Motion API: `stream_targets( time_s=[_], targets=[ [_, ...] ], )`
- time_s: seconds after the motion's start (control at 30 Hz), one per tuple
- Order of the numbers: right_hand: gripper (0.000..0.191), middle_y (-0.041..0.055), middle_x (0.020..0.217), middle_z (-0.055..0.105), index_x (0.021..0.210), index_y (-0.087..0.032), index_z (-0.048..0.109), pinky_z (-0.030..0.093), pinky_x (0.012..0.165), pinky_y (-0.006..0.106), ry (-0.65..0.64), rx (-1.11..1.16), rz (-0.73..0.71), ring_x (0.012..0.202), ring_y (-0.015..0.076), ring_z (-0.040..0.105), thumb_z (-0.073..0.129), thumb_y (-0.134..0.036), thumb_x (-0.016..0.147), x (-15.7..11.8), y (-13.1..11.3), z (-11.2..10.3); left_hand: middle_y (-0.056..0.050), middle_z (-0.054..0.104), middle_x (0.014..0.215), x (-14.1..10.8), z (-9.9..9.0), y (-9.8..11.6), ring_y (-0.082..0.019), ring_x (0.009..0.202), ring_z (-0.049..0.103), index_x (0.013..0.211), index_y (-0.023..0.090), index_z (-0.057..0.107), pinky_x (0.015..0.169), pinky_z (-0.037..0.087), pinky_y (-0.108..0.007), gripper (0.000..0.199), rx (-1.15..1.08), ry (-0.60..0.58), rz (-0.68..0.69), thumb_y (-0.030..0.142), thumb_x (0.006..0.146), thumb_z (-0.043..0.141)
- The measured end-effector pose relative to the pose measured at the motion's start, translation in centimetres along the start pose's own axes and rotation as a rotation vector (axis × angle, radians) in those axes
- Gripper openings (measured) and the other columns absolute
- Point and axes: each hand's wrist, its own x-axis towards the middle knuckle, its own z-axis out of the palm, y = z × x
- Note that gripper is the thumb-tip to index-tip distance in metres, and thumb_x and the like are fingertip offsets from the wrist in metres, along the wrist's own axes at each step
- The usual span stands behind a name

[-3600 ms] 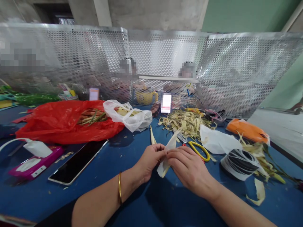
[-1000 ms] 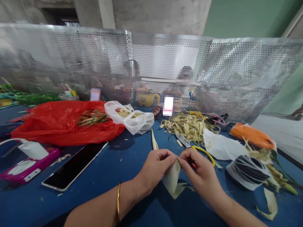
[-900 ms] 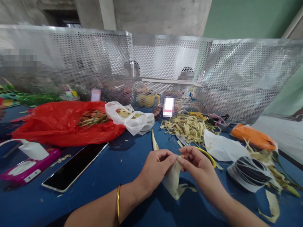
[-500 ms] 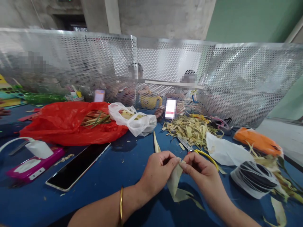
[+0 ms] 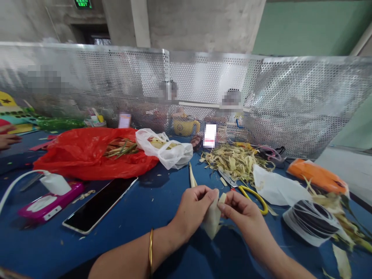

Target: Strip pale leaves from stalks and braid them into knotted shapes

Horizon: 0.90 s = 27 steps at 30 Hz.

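Pale leaf (image 5: 211, 224): between the two hands, above the desk (image 5: 157, 193), its pointed lower end hanging downward.
Left hand (image 5: 194, 209): grip narrowed to a pinch, thumb against curled fingers, the upper part of the pale leaf held between them; a gold bangle (image 5: 151, 252) encircles the wrist.
Right hand (image 5: 247, 211): grip likewise pinched, thumb and forefinger on a short pale strip (image 5: 222, 198) whose tip rises above them; whether strip and leaf are joined cannot be told.
Scissors (image 5: 231, 182): lying just beyond the right hand, handles yellow and red, blades directed toward the heap of dried strips (image 5: 234, 161).
Slender leaf (image 5: 192, 178): lying on the desk just beyond the left hand.
Right side: a white sheet (image 5: 279, 188) near the scissors; a dark spool (image 5: 310, 223) in clear wrapping; an orange packet (image 5: 316, 176) behind it.
Left side: a black-screened phone (image 5: 100, 205) lying flat; a magenta power strip (image 5: 50, 205) bearing a white plug (image 5: 56, 183); a red bag (image 5: 75, 155) behind them, touching a white bag (image 5: 177, 155).
Left edge: another person's hand (image 5: 7, 140), fingers extended, partly in view.
Background: a perforated metal screen (image 5: 200, 75) along the far side.
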Motion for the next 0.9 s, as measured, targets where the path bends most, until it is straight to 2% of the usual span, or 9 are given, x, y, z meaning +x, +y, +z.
stream_targets(
  time_s=[0.13,0.27,0.47,0.57,0.7,0.9],
  targets=[
    [0.042,-0.0027,0.059,0.048,0.061,-0.019,0.054,0.042,0.057,0.025,0.083,-0.004,-0.040,0.059,0.0129,0.045,0.076,-0.054,0.065,0.0,-0.3,-0.3,0.003,0.048,0.056,-0.2,0.2,0.1,-0.008,0.051,0.034,0.067,0.014,0.059,0.049,0.026,-0.022,0.041,-0.064,-0.066,-0.036,0.055,0.073,0.064],
    [0.037,-0.0016,0.060,0.051,0.063,-0.019,0.055,0.043,0.058,0.027,0.095,-0.036,-0.114,0.060,0.0142,0.048,0.072,-0.050,0.071,-0.3,-0.3,-0.4,0.003,0.051,0.059,-0.4,0.2,0.4,-0.009,0.054,0.038,0.069,0.014,0.062,0.051,0.029,-0.022,0.036,0.014,-0.028,0.029,0.049,0.076,0.063],
    [0.023,0.0004,0.066,0.056,0.072,-0.020,0.060,0.041,0.060,0.027,0.196,-0.223,-0.332,0.064,0.0151,0.049,0.064,-0.040,0.082,-1.0,-0.5,-0.4,0.003,0.051,0.058,-0.2,0.6,1.2,-0.011,0.056,0.041,0.068,0.015,0.061,0.054,0.032,-0.023,0.034,0.059,0.024,0.106,0.047,0.079,0.058],
    [0.024,-0.0005,0.065,0.055,0.074,-0.019,0.060,0.042,0.058,0.026,0.157,-0.154,-0.298,0.062,0.0141,0.048,0.067,-0.042,0.078,-0.8,-0.9,-0.4,0.003,0.052,0.059,0.1,1.1,1.7,-0.011,0.058,0.042,0.065,0.016,0.060,0.056,0.033,-0.023,0.031,0.120,0.100,0.149,0.043,0.079,0.057],
    [0.035,-0.0036,0.056,0.049,0.065,-0.019,0.054,0.039,0.053,0.025,0.107,-0.008,-0.178,0.056,0.0123,0.044,0.072,-0.049,0.070,-0.3,-1.2,-0.6,0.002,0.057,0.062,0.6,2.3,2.1,-0.013,0.061,0.048,0.065,0.016,0.061,0.059,0.036,-0.023,0.027,0.185,0.137,0.197,0.038,0.080,0.055],
    [0.035,-0.0058,0.054,0.043,0.062,-0.020,0.050,0.032,0.048,0.023,0.226,-0.017,-0.190,0.051,0.0100,0.037,0.071,-0.047,0.071,-0.3,-1.2,-1.2,0.002,0.056,0.061,1.5,3.5,1.8,-0.013,0.061,0.048,0.064,0.017,0.059,0.059,0.036,-0.024,0.030,0.206,0.198,0.214,0.041,0.081,0.052]
  ],
)
